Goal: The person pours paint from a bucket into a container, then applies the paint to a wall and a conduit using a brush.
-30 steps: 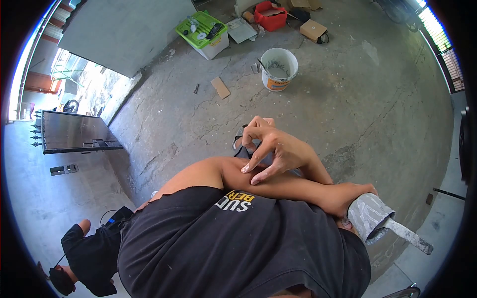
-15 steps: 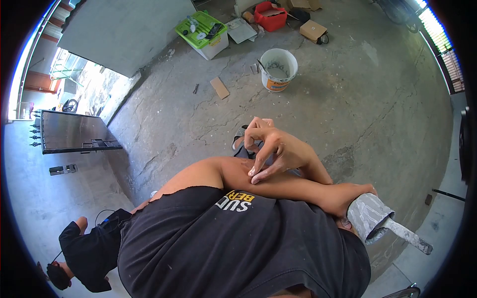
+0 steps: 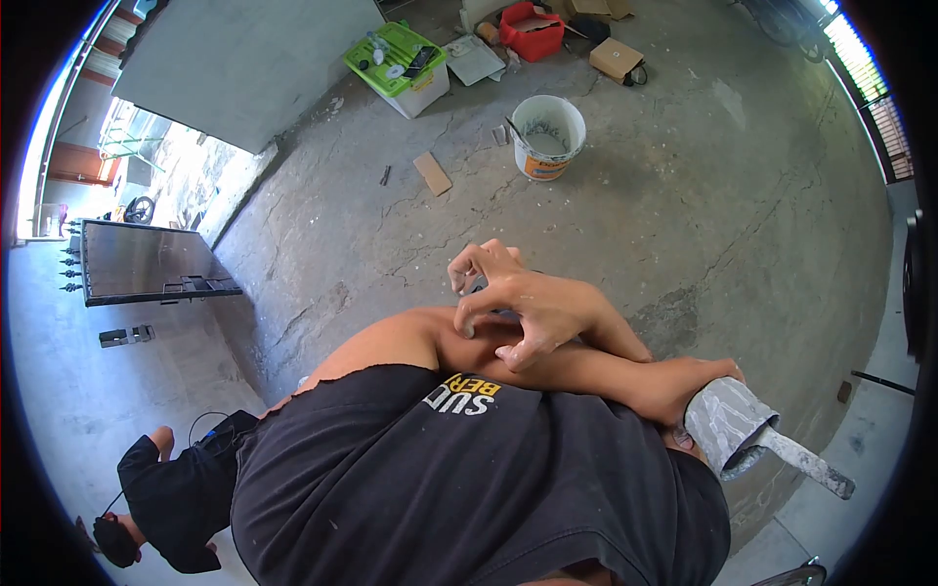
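My left arm reaches across my body to the right. At its end my left hand (image 3: 699, 386) is closed around a cup-like container (image 3: 728, 425) smeared with grey and white filler. A flat, filler-coated strip like a scraper (image 3: 806, 462) sticks out of its mouth toward the lower right. Over my left forearm, near the elbow, my right hand (image 3: 532, 308) has its fingers curled and spread apart, with nothing in them. Its thumb touches the forearm, and whitish residue marks the fingertips.
A white bucket (image 3: 528, 161) with filler inside stands on the cracked concrete floor. Behind it are a green-lidded box (image 3: 420, 98), a red container (image 3: 532, 34) and a cardboard box (image 3: 616, 61). A cardboard piece (image 3: 432, 173) lies nearby. Another person (image 3: 186, 493) in black is at the lower left.
My right hand's fingers have spread from a near pinch on the left forearm and shifted slightly left. My left hand and the container have barely moved.
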Tool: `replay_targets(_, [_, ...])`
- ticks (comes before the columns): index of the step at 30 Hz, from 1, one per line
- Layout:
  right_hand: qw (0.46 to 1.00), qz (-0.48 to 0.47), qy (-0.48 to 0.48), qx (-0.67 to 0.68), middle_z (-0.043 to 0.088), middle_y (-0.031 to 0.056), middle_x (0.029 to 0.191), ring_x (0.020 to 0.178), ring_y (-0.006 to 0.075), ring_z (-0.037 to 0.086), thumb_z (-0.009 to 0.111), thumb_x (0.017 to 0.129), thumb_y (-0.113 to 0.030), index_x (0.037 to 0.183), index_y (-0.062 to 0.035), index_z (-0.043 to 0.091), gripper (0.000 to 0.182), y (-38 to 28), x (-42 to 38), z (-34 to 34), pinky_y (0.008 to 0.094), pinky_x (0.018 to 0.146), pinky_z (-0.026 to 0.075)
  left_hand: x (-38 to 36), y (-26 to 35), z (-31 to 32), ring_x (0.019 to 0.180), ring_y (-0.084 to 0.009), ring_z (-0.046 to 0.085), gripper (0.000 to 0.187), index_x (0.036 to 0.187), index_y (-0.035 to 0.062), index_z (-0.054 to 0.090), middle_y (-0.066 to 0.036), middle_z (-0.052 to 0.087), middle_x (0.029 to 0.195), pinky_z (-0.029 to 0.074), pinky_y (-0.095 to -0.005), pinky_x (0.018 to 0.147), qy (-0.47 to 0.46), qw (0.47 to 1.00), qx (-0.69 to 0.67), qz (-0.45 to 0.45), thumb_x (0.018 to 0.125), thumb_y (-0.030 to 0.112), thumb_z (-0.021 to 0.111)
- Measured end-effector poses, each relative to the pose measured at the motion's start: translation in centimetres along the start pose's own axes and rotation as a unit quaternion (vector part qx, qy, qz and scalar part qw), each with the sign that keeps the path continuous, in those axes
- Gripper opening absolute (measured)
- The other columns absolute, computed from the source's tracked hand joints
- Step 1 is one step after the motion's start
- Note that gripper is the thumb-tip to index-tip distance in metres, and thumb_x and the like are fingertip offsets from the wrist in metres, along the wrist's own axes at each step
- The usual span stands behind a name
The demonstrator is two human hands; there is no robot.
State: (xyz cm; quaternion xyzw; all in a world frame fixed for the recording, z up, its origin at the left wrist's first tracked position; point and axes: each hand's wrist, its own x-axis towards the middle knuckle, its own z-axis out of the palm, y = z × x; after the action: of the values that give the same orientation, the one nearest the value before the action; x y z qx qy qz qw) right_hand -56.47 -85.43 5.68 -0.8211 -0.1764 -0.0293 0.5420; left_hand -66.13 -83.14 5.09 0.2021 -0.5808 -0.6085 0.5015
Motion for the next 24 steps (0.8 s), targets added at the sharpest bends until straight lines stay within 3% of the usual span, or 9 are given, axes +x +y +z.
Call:
replay_targets(2, [0.999,-0.027,-0.014,0.015,0.046,0.0108,0.127,0.117,0.0324,0.039,0.077,0.06,-0.023,0.087,-0.0152,0.071,0.029,0.1,0.1,0.2,0.0483,0.102,0.029,0.0,0.1,0.1,0.123,-0.0373,0.062,0.064,0.137,0.0058,0.044,-0.021,0.064,0.128,0.05,-0.042,0.101,0.002,1.0,0.0,-0.006,0.084,0.014,0.079])
replay_targets(9, [0.996,-0.073,-0.053,0.027,0.046,0.0114,0.126,0.12,0.0339,0.037,0.077,0.059,-0.02,0.083,-0.0132,0.068,0.027,0.5,-0.4,-0.6,0.0482,0.102,0.029,0.1,-0.2,-0.1,0.124,-0.0372,0.062,0.064,0.137,0.0058,0.044,-0.021,0.064,0.129,0.049,-0.0418,0.102,-0.002,1.0,-0.012,-0.018,0.084,0.014,0.079])
replay_targets(11, [0.998,-0.026,0.046,0.016,0.045,0.0116,0.126,0.117,0.0348,0.037,0.078,0.061,-0.02,0.094,-0.0117,0.064,0.037,0.2,-0.6,-0.6,0.0483,0.099,0.033,0.1,-0.3,-0.1,0.124,-0.0371,0.062,0.064,0.137,0.0063,0.044,-0.021,0.064,0.129,0.049,-0.0417,0.101,-0.008,1.0,-0.017,-0.015,0.084,0.014,0.079])
replay_targets(12, [0.999,-0.025,0.046,0.015,0.045,0.0116,0.126,0.117,0.0348,0.037,0.078,0.061,-0.02,0.094,-0.0117,0.064,0.037,0.2,-0.6,-0.5,0.0483,0.099,0.033,0.0,-0.2,0.0,0.124,-0.0371,0.062,0.064,0.137,0.0063,0.044,-0.021,0.064,0.129,0.049,-0.0417,0.101,-0.008,1.0,-0.017,-0.015,0.084,0.014,0.079])
replay_targets(14, [0.997,0.008,0.064,0.046,0.043,0.012,0.127,0.116,0.0346,0.038,0.079,0.06,-0.021,0.109,-0.0137,0.057,0.054,0.2,-0.5,-0.2,0.0487,0.098,0.033,0.0,-0.2,0.0,0.124,-0.0369,0.062,0.064,0.137,0.0066,0.044,-0.021,0.064,0.129,0.05,-0.0416,0.101,-0.003,1.0,-0.007,-0.012,0.083,0.015,0.079])
replay_targets(17, [0.998,0.017,0.062,0.017,0.043,0.0129,0.123,0.118,0.0317,0.039,0.079,0.056,-0.018,0.115,-0.0109,0.05,0.066,0.3,-0.7,-0.4,0.0432,0.103,0.031,0.0,-0.2,-0.1,0.124,-0.0369,0.062,0.065,0.137,0.0066,0.045,-0.02,0.064,0.129,0.049,-0.0416,0.101,-0.003,1.0,-0.008,-0.007,0.083,0.016,0.08])
replay_targets(24, [0.997,0.005,0.069,0.04,0.043,0.0125,0.124,0.116,0.0321,0.039,0.079,0.057,-0.018,0.119,-0.0123,0.048,0.069,0.1,-0.4,-0.3,0.043,0.104,0.03,-0.1,-0.3,-0.1,0.124,-0.0371,0.062,0.064,0.136,0.0067,0.045,-0.02,0.064,0.128,0.05,-0.0416,0.101,0.001,1.0,-0.008,-0.003,0.083,0.016,0.08])
